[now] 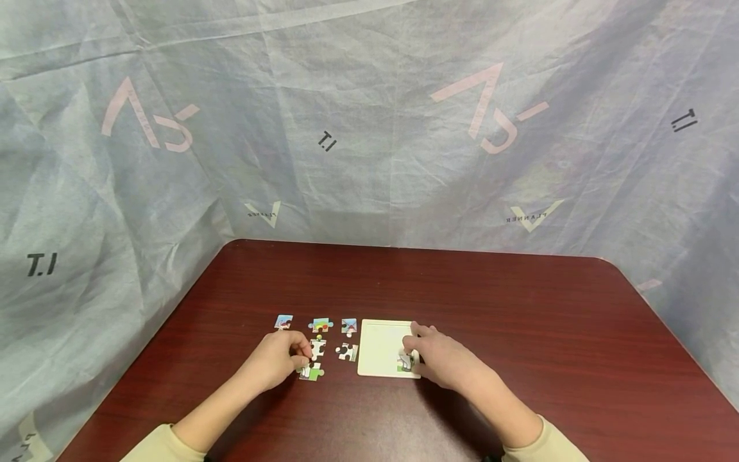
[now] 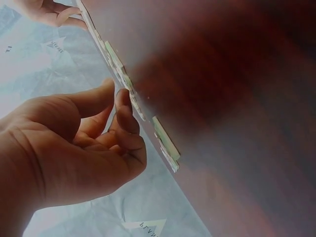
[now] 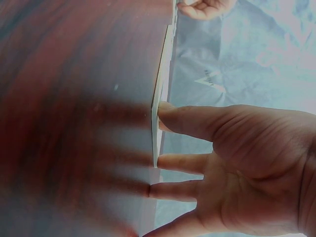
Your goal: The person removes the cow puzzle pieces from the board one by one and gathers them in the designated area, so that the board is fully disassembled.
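My left hand (image 1: 276, 360) hovers with bent fingers at a white-and-green jigsaw piece (image 1: 315, 373) and a white-and-black one (image 1: 317, 347) just beyond it. In the left wrist view its thumb and forefinger tips stand close to the row of pieces, a small gap between them, with no piece seen there. To the right lies a pale puzzle tray (image 1: 378, 346), bearing one piece (image 1: 405, 361) in its near right corner. My right hand (image 1: 444, 357) rests at that corner; in the right wrist view the thumb lies on the tray and the fingers (image 3: 180, 190) extend straight past its edge.
More loose pieces lie left of the tray: a blue-and-pink one (image 1: 284, 321), a colourful one (image 1: 321, 325), a blue-and-red one (image 1: 349, 326) and a white-and-black one (image 1: 347, 351). All sit on a dark red-brown table (image 1: 491, 295). A grey printed cloth (image 1: 369, 128) hangs behind.
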